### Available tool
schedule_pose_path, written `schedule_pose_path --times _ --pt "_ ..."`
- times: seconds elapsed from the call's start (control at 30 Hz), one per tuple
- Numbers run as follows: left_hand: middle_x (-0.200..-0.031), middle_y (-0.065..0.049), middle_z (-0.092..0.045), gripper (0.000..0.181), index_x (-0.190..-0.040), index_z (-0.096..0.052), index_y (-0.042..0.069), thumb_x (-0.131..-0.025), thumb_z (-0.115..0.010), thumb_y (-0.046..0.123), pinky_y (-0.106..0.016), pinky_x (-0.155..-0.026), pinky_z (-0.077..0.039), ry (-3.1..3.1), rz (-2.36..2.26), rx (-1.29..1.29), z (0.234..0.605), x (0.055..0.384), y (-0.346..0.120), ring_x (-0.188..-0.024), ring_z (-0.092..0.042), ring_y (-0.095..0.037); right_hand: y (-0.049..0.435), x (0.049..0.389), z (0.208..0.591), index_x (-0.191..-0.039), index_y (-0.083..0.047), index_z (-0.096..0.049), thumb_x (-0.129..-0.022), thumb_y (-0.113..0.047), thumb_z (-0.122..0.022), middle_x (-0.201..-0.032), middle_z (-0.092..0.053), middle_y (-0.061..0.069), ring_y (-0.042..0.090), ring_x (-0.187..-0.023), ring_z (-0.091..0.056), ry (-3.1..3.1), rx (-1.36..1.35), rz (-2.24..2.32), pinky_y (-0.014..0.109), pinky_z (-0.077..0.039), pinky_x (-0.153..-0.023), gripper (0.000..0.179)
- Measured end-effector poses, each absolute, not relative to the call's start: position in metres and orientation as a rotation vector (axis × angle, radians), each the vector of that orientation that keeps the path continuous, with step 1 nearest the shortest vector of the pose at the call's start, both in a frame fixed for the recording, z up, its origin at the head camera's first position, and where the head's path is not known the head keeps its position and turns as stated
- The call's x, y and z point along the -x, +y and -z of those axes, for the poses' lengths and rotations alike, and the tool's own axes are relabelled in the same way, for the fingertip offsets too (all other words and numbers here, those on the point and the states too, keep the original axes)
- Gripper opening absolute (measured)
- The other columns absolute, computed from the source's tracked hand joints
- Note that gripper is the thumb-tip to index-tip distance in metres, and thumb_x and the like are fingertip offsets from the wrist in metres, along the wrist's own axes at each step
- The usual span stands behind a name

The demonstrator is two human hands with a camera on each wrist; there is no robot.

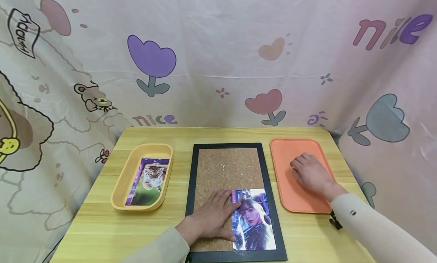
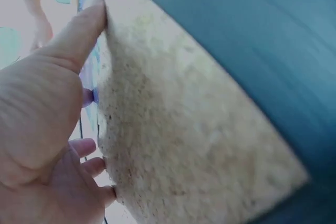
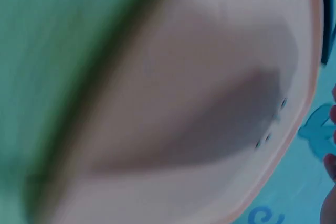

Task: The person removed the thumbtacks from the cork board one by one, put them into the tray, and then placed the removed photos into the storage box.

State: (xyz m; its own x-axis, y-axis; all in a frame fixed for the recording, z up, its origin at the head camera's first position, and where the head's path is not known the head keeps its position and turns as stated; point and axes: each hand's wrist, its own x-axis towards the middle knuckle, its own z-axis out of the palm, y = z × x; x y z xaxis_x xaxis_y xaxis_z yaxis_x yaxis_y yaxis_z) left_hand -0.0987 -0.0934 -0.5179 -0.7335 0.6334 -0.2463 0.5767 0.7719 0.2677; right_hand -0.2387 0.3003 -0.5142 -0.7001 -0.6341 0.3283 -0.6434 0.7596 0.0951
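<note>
A picture card (image 1: 254, 221) of a person with light hair lies on the lower right of a black-framed cork board (image 1: 228, 166). My left hand (image 1: 213, 217) is spread on the cork, its thumb and index finger touching the card's left edge. In the left wrist view, the thumb (image 2: 86, 24) lies along that edge. My right hand (image 1: 312, 176) is over the orange tray (image 1: 286, 194), fingers loosely bent, with no object visible in it. Several tiny dark-tipped things (image 3: 268, 137) lie on the tray in the right wrist view, too small to identify.
At the left of the wooden table (image 1: 92, 225) stands a yellow basket (image 1: 117, 193), holding a tiger picture (image 1: 150, 183) and a purple-edged card under it. A printed curtain (image 1: 211, 39) hangs behind the table and along both sides.
</note>
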Motion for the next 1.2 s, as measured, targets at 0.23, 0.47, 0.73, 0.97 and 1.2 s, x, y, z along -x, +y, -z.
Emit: schedule_pose_path --times 0.23,0.47,0.73,0.97,1.2 --pt "-0.173 -0.012 -0.026 0.106 -0.165 -0.038 0.027 -0.079 -0.067 0.081 -0.057 -0.131 -0.021 2.675 -0.315 -0.927 0.519 0.097 -0.092 -0.161 -0.024 -0.034 0.27 0.194 0.524 -0.111 -0.005 -0.072 -0.091 -0.018 -0.076 -0.11 -0.072 0.01 0.033 -0.106 -0.061 -2.646 -0.907 -0.18 0.053 -0.052 -0.092 0.025" --pt "-0.173 -0.013 -0.029 0.083 -0.161 -0.046 0.023 -0.094 -0.065 0.068 -0.055 -0.131 -0.021 2.684 -0.447 -0.838 0.515 0.093 -0.094 -0.161 -0.025 -0.034 0.241 0.149 0.533 -0.121 -0.004 -0.073 -0.091 -0.029 -0.079 -0.119 -0.073 0.01 0.031 -0.112 -0.065 -2.655 -0.937 -0.324 0.054 -0.056 -0.094 0.04" --pt "-0.15 -0.013 -0.061 0.036 -0.142 -0.066 0.01 -0.109 -0.054 0.019 -0.054 -0.119 -0.044 2.791 -0.807 -0.483 0.508 0.11 -0.092 -0.144 -0.053 -0.032 0.222 0.114 0.537 -0.135 -0.004 -0.068 -0.094 -0.046 -0.077 -0.13 -0.07 0.009 0.029 -0.123 -0.063 -2.726 -0.964 -0.382 0.053 -0.055 -0.103 0.059" --pt "-0.124 -0.014 -0.072 0.032 -0.132 -0.068 0.004 -0.109 -0.048 0.011 -0.046 -0.095 -0.06 2.497 -1.426 -0.027 0.501 0.136 -0.09 -0.114 -0.07 -0.028 0.22 0.099 0.541 -0.145 -0.003 -0.061 -0.09 -0.066 -0.072 -0.139 -0.065 0.01 0.031 -0.129 -0.058 -2.763 -0.983 -0.35 0.054 -0.053 -0.105 0.084" --pt "-0.127 -0.022 -0.067 0.036 -0.141 -0.057 -0.006 -0.11 -0.048 0.01 -0.037 -0.093 -0.063 1.902 -1.892 0.284 0.504 0.149 -0.094 -0.109 -0.073 -0.026 0.218 0.092 0.544 -0.148 -0.004 -0.058 -0.09 -0.071 -0.069 -0.145 -0.061 0.01 0.031 -0.133 -0.056 -2.799 -0.985 -0.323 0.053 -0.052 -0.107 0.089"
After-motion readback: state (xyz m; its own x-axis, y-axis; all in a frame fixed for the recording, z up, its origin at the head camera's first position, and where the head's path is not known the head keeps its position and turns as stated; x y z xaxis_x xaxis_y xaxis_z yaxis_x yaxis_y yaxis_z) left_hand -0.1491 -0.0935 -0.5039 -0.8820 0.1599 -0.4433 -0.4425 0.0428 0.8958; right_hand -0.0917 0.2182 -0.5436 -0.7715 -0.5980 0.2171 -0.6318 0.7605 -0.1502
